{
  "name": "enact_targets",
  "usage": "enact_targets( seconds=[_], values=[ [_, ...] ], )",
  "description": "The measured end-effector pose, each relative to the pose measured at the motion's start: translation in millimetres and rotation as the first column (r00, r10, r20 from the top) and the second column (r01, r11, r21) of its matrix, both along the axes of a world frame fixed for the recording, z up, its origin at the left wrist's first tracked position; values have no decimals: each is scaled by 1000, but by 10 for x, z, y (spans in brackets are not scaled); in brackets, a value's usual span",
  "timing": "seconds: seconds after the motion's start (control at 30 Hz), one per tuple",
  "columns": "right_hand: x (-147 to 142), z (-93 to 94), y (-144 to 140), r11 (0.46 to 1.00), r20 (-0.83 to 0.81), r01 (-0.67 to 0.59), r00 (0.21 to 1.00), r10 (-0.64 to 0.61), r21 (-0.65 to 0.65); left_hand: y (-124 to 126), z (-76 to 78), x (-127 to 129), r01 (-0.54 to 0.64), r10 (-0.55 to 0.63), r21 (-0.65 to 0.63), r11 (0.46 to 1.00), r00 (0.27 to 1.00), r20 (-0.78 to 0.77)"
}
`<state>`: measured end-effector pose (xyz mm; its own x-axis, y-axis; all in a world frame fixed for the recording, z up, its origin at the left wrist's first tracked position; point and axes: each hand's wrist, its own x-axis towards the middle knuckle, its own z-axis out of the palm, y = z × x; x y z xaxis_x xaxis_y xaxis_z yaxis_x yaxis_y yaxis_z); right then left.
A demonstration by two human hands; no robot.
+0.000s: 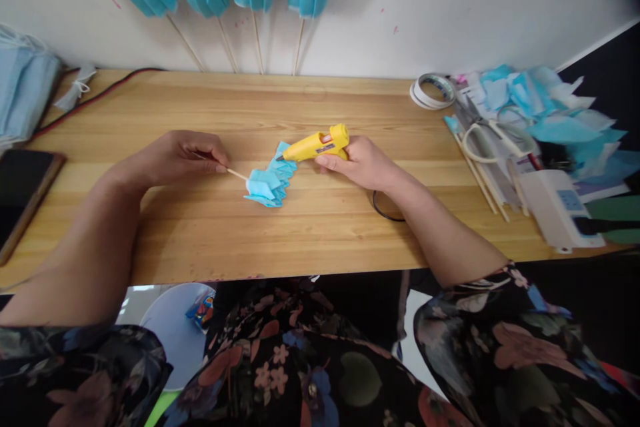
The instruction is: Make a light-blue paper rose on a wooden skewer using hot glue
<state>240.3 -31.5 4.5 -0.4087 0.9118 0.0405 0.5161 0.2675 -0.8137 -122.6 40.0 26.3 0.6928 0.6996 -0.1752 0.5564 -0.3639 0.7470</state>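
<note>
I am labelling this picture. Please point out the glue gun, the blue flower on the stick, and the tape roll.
glue gun [320,143], head view, on its yellow barrel.
blue flower [270,183], head view, on its folded petals.
tape roll [433,91], head view, on its white rim.

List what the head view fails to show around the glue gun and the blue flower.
- Glue gun: trigger and grip hidden inside the right hand.
- Nozzle tip: too small to tell if it touches the blue flower.
- Stick: far end hidden under the left hand fingers.
- Phone: cut by the left edge.
</note>
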Motion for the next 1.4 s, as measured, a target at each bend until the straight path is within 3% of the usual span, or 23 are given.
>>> enact_targets(
  seconds=[0.33,0.53,0.63,0.83,1.4],
  values=[
    [-10,29,-47,995,199,48,978,-65,89,7,-10,-4,6,-5,12,1000,1000,-2],
    [-44,79,-95,985,298,16,952,-68,174,9,-8,-4,18,-18,20,1000,1000,6],
    [-27,49,-81,984,271,15,961,-63,175,12,-10,-7,18,-18,19,1000,1000,13],
    [42,-47,-23,990,55,20,998,-28,141,24,-45,-29,2,-2,8,1000,1000,9],
    [-16,-6,-47,998,185,50,981,-58,46,-5,30,8,-8,7,-27,1000,1000,-22]
  ],
)
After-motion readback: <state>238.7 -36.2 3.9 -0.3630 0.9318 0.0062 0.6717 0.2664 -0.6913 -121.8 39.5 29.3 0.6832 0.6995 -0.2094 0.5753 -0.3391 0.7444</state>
